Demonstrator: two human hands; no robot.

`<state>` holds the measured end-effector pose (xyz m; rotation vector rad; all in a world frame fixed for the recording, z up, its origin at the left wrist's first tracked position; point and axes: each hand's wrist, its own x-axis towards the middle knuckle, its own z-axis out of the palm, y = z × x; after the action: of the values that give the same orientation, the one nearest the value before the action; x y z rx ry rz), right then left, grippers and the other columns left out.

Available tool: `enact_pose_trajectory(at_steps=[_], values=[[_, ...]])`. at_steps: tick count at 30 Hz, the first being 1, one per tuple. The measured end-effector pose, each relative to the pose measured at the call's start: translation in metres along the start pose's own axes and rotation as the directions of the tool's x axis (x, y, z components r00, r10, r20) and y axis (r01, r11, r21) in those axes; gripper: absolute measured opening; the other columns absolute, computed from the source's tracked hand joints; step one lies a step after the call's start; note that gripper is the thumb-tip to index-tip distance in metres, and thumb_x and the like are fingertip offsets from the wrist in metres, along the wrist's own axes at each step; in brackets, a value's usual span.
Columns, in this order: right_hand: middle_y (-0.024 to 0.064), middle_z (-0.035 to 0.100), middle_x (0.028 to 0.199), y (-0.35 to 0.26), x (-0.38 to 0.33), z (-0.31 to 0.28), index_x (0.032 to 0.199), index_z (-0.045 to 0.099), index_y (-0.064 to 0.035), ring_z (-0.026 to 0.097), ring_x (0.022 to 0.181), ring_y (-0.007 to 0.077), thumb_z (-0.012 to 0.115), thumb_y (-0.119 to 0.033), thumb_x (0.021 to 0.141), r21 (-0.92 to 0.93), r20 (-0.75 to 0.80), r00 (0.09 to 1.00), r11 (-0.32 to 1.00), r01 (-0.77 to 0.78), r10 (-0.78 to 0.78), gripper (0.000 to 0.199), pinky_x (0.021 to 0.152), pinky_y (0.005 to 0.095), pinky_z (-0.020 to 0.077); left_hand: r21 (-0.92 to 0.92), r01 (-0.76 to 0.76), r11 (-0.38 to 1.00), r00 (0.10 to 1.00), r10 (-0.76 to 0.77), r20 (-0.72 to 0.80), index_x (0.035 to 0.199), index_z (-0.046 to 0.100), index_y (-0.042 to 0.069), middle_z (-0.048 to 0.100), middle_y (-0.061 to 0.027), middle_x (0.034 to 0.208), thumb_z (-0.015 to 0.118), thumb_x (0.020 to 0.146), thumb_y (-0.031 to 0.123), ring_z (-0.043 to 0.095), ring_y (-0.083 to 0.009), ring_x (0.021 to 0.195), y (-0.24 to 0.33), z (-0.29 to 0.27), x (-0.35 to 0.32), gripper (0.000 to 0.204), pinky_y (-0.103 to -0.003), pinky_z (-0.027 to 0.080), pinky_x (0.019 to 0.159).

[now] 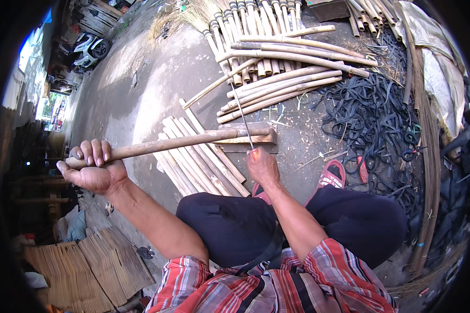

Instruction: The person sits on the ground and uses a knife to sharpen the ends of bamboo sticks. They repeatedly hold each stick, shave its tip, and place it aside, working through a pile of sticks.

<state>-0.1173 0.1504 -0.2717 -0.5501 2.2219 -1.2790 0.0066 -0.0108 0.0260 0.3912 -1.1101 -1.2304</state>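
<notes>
My left hand (pixel 95 166) is closed around the near-left end of a bamboo pole (pixel 177 142). The pole slants to the right, and its far end lies over a wooden block (pixel 263 140) on the ground in front of my feet. My right hand (pixel 262 166) grips the orange handle of a long, thin-bladed tool (pixel 241 110). Its narrow blade points away from me and crosses the pole close to the far end. From here I cannot tell whether blade and pole touch, or whether it is a saw or a knife.
Several bamboo poles (pixel 209 156) lie left of the block, with another pile (pixel 297 86) beyond it. Brooms (pixel 245 15) lie farther off. Tangled black strips (pixel 373 120) spread at right, near a red-handled object (pixel 362 169). Bundled slats (pixel 83 268) sit at lower left.
</notes>
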Motion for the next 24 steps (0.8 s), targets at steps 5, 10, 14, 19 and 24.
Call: enact_pose_trajectory(at_steps=[5, 10, 14, 19, 24], values=[[0.0307, 0.067, 0.082, 0.001, -0.002, -0.002, 0.091, 0.062, 0.0005, 0.066, 0.087, 0.0494, 0.064, -0.032, 0.094, 0.088, 0.233, 0.955, 0.982, 0.166, -0.182, 0.033, 0.074, 0.0565, 0.0506, -0.156, 0.109, 0.982, 0.962, -0.064, 0.267, 0.067, 0.042, 0.013, 0.038, -0.0002, 0.059, 0.05, 0.097, 0.053, 0.037, -0.0108, 0.049, 0.002, -0.006, 0.005, 0.05, -0.023, 0.03, 0.039], [0.031, 0.066, 0.083, 0.002, 0.003, -0.006, 0.09, 0.061, 0.0002, 0.064, 0.085, 0.052, 0.064, -0.032, 0.094, 0.041, 0.059, 0.998, 0.999, 0.01, -0.012, 0.033, 0.072, 0.0574, 0.0498, -0.2, 0.138, 0.97, 0.928, -0.057, 0.368, 0.063, 0.039, 0.014, 0.038, -0.0029, 0.061, 0.05, 0.096, 0.051, 0.039, -0.0143, 0.057, 0.004, -0.003, 0.002, 0.05, -0.023, 0.035, 0.042], [0.0307, 0.064, 0.08, -0.002, 0.0, -0.011, 0.091, 0.06, -0.0002, 0.065, 0.083, 0.0509, 0.063, -0.029, 0.095, 0.087, 0.176, 0.971, 0.985, 0.15, -0.163, 0.03, 0.07, 0.0554, 0.0498, -0.188, 0.103, 0.977, 0.926, -0.025, 0.377, 0.061, 0.039, 0.014, 0.038, -0.0024, 0.058, 0.05, 0.093, 0.05, 0.038, -0.0146, 0.053, 0.002, 0.002, 0.0, 0.049, -0.026, 0.035, 0.042], [0.0296, 0.065, 0.08, -0.021, -0.002, -0.02, 0.091, 0.061, 0.0005, 0.066, 0.08, 0.0492, 0.066, -0.027, 0.093, 0.09, 0.047, 0.99, 0.988, 0.127, -0.132, 0.028, 0.067, 0.0533, 0.0511, -0.256, 0.148, 0.955, 0.917, -0.036, 0.398, 0.058, 0.035, 0.017, 0.036, -0.0012, 0.054, 0.05, 0.092, 0.05, 0.037, -0.0139, 0.05, 0.002, 0.005, -0.002, 0.05, -0.026, 0.034, 0.042], [0.0281, 0.066, 0.079, -0.03, -0.009, -0.032, 0.091, 0.062, 0.0008, 0.067, 0.08, 0.0478, 0.067, -0.026, 0.093, 0.169, 0.037, 0.962, 0.95, 0.261, -0.271, 0.027, 0.067, 0.0524, 0.0513, -0.223, 0.125, 0.967, 0.916, -0.027, 0.399, 0.059, 0.035, 0.017, 0.036, -0.0001, 0.053, 0.049, 0.093, 0.051, 0.036, -0.0123, 0.047, 0.003, 0.007, -0.003, 0.051, -0.025, 0.034, 0.041]])
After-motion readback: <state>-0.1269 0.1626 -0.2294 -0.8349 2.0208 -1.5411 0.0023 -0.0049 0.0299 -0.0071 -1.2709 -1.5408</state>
